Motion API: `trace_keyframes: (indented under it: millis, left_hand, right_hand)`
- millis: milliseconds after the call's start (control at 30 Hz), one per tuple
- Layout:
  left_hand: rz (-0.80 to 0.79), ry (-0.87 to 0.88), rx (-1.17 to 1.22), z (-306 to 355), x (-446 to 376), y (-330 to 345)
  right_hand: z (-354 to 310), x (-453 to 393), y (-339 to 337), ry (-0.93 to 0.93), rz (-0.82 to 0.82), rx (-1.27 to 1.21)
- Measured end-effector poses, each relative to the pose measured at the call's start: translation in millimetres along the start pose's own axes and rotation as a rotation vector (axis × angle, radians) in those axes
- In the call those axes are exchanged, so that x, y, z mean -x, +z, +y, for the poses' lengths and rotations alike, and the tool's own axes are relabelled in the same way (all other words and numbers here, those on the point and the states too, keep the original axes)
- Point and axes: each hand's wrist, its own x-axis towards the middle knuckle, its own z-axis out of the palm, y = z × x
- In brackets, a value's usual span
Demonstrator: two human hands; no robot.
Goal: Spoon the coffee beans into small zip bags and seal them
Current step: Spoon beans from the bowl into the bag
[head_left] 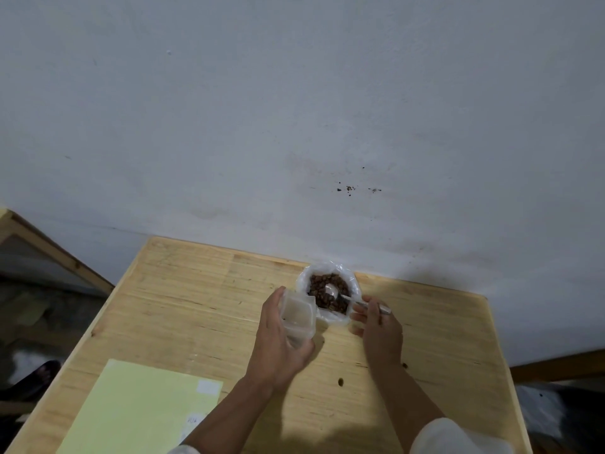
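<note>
Left hand (281,335) grips small clear zip bag (298,317), mouth open, held just left of beans
Right hand (379,326) pinches spoon (347,298) handle; bowl rests on beans (327,291)
Beans sit in plastic-lined bowl (302,280) at table (196,290) far edge, by wall
Two loose beans on table near right forearm
Yellow sheet (131,411) lies near left corner

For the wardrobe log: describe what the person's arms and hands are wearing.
Both hands, left hand and right hand, are bare: no gloves, and no rings or watch visible. The forearms are uncovered. White sleeves show only near the bottom edge of the head view.
</note>
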Motion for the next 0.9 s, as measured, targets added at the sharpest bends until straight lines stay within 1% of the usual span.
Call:
trace_keyframes:
  millis: [100,167,233,333,433,567,633,700,767,833,900]
  left_hand:
    - [-0.010,-0.021,0.023,2.2,-0.7,-0.5]
    - [-0.022,-0.023,0.032,5.5,-1.4,-0.5]
    - [-0.032,-0.041,0.056,7.9,-2.6,-0.6]
    - [-0.030,-0.041,0.037,7.6,-4.4,0.6]
    - [-0.023,-0.042,0.019,4.9,-5.3,1.8]
    - [-0.013,-0.010,0.004,5.6,-6.3,1.3]
    - [-0.010,-0.014,0.024,4.8,-6.3,1.2]
    - [-0.015,-0.012,0.036,4.6,-5.5,1.1]
    - [-0.005,0.008,0.030,4.2,-5.4,1.2]
    - [0.003,0.020,0.010,4.3,-5.4,0.3]
    - [0.011,0.026,0.000,4.6,-5.5,-0.3]
  right_hand:
    - [-1.9,-2.9,3.6,0.222,-0.024,-0.209]
    - [-4.9,-5.4,0.9,0.305,0.002,-0.274]
    - [-8.7,-7.4,-3.8,0.319,0.019,-0.290]
    - [-18.4,-8.3,-12.5,0.289,0.003,-0.312]
    - [-35.4,-4.2,-19.6,0.227,-0.048,-0.343]
    - [-59.4,9.2,-23.6,0.097,-0.166,-0.369]
    - [-66.8,17.5,-25.9,-0.029,-0.240,-0.269]
    - [-69.7,24.9,-29.1,-0.192,-0.310,-0.111]
    - [-71.6,30.2,-32.7,-0.326,-0.345,0.027]
    - [-74.7,33.4,-37.4,-0.414,-0.349,0.143]
    - [-76.8,34.6,-43.9,-0.451,-0.337,0.241]
